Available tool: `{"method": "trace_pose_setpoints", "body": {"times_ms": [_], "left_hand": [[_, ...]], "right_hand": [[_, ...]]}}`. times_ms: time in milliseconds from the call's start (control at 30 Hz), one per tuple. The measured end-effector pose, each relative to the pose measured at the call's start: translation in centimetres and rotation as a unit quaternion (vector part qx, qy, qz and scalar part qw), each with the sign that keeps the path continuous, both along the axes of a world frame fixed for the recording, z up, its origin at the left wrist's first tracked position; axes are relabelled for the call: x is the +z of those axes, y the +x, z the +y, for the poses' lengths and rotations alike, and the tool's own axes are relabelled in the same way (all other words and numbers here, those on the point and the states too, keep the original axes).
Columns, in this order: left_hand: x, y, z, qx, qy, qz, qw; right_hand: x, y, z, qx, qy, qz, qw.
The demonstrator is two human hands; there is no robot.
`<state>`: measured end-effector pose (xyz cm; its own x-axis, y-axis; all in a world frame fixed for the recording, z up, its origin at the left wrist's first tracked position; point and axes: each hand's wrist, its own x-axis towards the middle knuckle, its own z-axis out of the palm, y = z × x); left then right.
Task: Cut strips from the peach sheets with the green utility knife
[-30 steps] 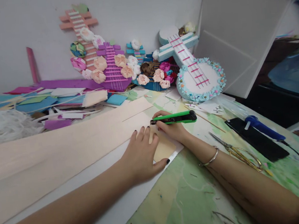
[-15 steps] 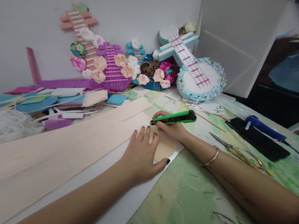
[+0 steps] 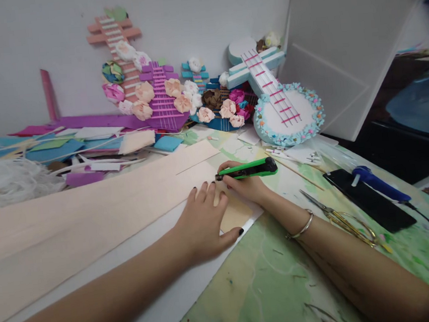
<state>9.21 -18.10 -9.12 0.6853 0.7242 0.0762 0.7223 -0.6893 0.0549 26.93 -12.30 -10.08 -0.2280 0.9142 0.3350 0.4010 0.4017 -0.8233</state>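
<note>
My right hand (image 3: 245, 183) is closed around a green and black utility knife (image 3: 255, 168), its tip end low over the right end of a long peach paper sheet (image 3: 101, 212). The blade itself is too small to make out. A straight slit shows in the sheet just left of the knife. My left hand (image 3: 205, 222) lies flat with fingers spread, pressing on the paper beside the knife. Under it are a tan card piece (image 3: 236, 212) and a white sheet (image 3: 152, 268).
Gold-handled scissors (image 3: 341, 217), a black phone-like slab (image 3: 373, 201) and a blue glue gun (image 3: 381, 184) lie at right. Paper-flowered model instruments (image 3: 160, 95) lean on the back wall. White cord (image 3: 11, 180) and coloured paper scraps (image 3: 57, 148) crowd the left.
The back end of the utility knife has swung slightly left and its body has turned a little in my right hand. My left hand stays in place.
</note>
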Motion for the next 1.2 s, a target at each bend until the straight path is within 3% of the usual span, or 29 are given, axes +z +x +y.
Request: {"method": "trace_pose_setpoints", "body": {"times_ms": [1200], "left_hand": [[0.00, 0.03, -0.02, 0.009, -0.013, -0.003, 1.000]], "right_hand": [[-0.31, 0.30, 0.03, -0.011, 0.027, -0.008, 1.000]]}}
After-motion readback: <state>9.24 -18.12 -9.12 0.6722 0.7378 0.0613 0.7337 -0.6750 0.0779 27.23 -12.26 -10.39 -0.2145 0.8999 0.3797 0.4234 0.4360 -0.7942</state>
